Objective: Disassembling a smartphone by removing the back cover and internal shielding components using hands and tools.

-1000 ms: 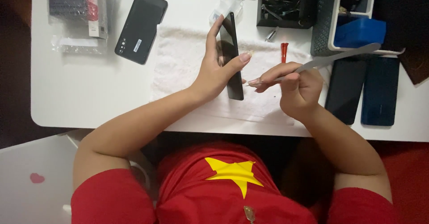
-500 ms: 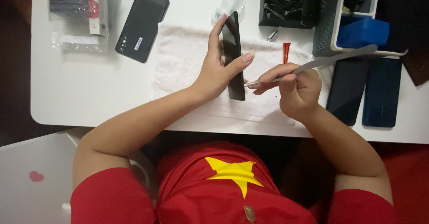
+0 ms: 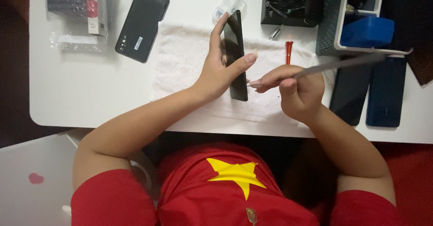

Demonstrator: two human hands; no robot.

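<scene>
A: Table (image 3: 90,95) first — what is seen of it?

B: A white top with rounded corners is seen, set over dark floor, with a red patch at the lower right. A white towel (image 3: 189,59) is spread across its middle.

A: And the containers?

B: A dark tray (image 3: 288,9) at the far edge is filled with small tools, too tangled to be told apart. Just beside it a grey mesh basket (image 3: 329,23) is placed, with a blue box (image 3: 367,32) held inside. A clear packet (image 3: 79,9) with dark and red contents is laid at the far left.

A: Loose items?

B: A black back cover (image 3: 142,23) is laid left of the towel; two dark panels (image 3: 370,90) are laid at the right edge; a red pick (image 3: 288,52) rests on the towel.

A: The hands?

B: A phone (image 3: 235,57) is held on edge over the towel by the left hand (image 3: 216,70), fingers curled around it, thumb pressed to its side. A thin metal tool (image 3: 333,66) is pinched in the closed fingers of the right hand (image 3: 297,90), its tip brought against the phone's lower edge.
</scene>
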